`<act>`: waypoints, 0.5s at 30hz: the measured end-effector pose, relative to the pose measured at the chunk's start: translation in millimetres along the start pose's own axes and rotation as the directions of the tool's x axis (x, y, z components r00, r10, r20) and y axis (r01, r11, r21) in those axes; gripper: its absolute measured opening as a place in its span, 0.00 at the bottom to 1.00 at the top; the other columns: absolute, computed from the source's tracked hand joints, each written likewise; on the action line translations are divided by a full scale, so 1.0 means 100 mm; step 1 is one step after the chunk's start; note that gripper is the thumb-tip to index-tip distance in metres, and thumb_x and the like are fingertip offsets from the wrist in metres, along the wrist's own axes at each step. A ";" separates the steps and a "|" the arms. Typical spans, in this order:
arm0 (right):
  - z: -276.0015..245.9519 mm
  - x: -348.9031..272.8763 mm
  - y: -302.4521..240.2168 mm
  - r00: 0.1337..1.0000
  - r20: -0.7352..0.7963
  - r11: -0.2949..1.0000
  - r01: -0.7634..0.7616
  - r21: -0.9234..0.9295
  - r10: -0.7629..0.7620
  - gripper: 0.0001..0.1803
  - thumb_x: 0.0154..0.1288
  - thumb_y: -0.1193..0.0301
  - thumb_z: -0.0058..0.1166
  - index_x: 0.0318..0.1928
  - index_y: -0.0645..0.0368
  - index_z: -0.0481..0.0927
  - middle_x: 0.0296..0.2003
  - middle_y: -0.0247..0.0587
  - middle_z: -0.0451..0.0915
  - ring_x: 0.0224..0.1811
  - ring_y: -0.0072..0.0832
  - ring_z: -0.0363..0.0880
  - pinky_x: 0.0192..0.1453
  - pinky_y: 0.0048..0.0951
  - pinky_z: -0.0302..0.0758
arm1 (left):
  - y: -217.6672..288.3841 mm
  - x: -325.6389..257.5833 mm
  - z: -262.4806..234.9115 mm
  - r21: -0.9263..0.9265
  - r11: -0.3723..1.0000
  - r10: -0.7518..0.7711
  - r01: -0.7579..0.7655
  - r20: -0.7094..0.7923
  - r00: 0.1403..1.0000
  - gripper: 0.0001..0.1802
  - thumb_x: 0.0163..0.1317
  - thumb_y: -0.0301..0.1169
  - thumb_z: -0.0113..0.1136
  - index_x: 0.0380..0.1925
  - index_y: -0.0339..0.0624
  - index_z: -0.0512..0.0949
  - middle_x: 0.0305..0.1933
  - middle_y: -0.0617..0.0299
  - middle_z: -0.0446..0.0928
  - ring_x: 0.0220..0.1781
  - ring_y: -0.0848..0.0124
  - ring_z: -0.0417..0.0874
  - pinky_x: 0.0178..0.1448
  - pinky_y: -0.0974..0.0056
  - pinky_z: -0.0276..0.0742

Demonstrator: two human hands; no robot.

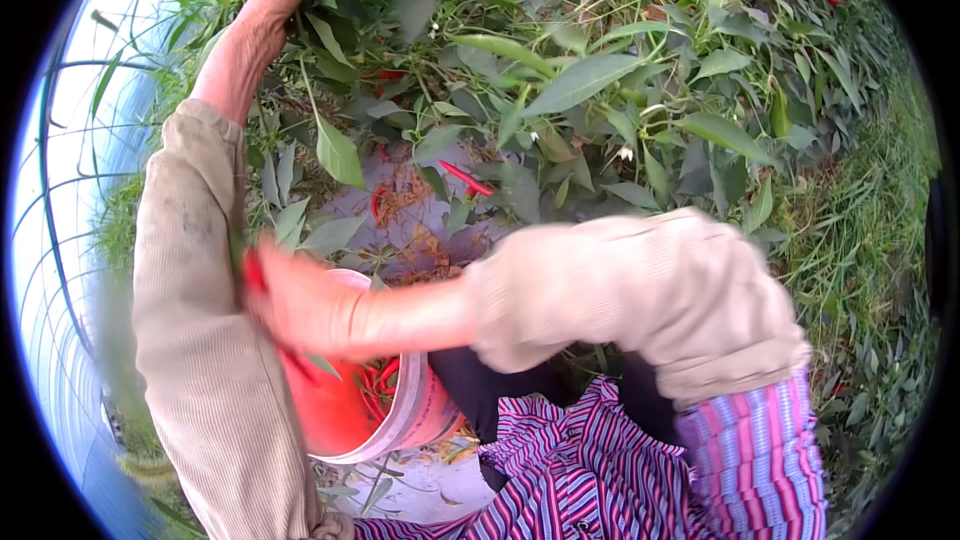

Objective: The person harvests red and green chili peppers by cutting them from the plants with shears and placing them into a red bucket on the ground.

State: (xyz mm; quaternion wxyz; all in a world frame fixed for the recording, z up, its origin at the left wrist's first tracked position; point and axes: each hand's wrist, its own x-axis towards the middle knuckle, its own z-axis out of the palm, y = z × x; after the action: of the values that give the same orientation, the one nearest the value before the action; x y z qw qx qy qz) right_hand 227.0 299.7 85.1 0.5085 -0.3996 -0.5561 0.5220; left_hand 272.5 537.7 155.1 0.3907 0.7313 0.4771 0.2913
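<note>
My left hand (275, 8) reaches up into the leaves of a pepper plant (345, 40) at the far left; its fingertips are hidden there, so I cannot see what they grip. Smeared by motion, my right hand (312, 308) crosses over a bucket beside my left forearm. A red chili pepper (254, 270) shows at its closed fingers. Below that hand stands the pale-rimmed bucket (408, 390), holding red chili peppers (376, 388); the hand and my left sleeve cover part of it. Another red chili pepper (465, 178) shows low among the foliage beyond.
Dense pepper plants with small white flowers (626, 153) fill the far side. Grey ground sheeting (455, 220) with dry brown leaves (405, 195) shows beneath them. Grass (865, 230) grows on the right. A translucent, ribbed plastic tunnel wall (75, 170) curves along the left.
</note>
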 end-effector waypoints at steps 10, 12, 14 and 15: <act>-1.86 -0.47 0.96 0.787 0.187 0.510 -0.181 -0.841 0.588 0.20 0.56 0.61 0.50 0.37 0.68 0.80 0.32 0.56 0.81 0.37 0.44 0.82 0.43 0.42 0.76 | -0.58 0.37 -0.28 -0.245 0.948 0.188 -0.204 -0.085 0.978 0.19 0.58 0.40 0.63 0.42 0.37 0.79 0.32 0.63 0.79 0.31 0.74 0.77 0.35 0.67 0.69; -2.30 -0.67 1.11 0.658 -0.084 0.154 -0.296 -0.943 0.748 0.21 0.55 0.62 0.53 0.43 0.68 0.80 0.38 0.57 0.81 0.42 0.47 0.81 0.49 0.40 0.76 | -0.59 0.36 -0.26 -0.211 0.953 0.201 -0.219 -0.105 0.974 0.19 0.58 0.40 0.63 0.42 0.37 0.79 0.32 0.63 0.79 0.31 0.74 0.77 0.36 0.67 0.70; -2.60 -0.87 1.37 0.665 -0.279 0.144 -0.506 -0.850 0.693 0.36 0.52 0.54 0.59 0.55 0.69 0.72 0.49 0.60 0.77 0.54 0.47 0.76 0.60 0.36 0.71 | -0.56 0.32 -0.23 -0.186 0.955 0.212 -0.231 -0.116 0.970 0.18 0.58 0.40 0.63 0.41 0.37 0.79 0.32 0.63 0.79 0.31 0.74 0.77 0.36 0.67 0.70; -2.64 -0.86 1.57 0.789 -0.203 0.348 -0.465 -0.814 0.579 0.42 0.50 0.49 0.61 0.58 0.69 0.69 0.54 0.62 0.73 0.59 0.46 0.72 0.63 0.36 0.68 | -0.55 0.31 -0.21 -0.173 0.956 0.217 -0.235 -0.119 0.969 0.18 0.58 0.40 0.63 0.41 0.37 0.79 0.32 0.63 0.79 0.31 0.74 0.78 0.36 0.67 0.70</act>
State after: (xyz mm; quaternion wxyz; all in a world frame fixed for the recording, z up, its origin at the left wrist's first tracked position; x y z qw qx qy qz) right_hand 487.5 282.7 -98.8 0.0272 -0.7138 -0.6057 0.3505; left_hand 242.1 585.7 121.1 0.3970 0.7263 0.3798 0.4131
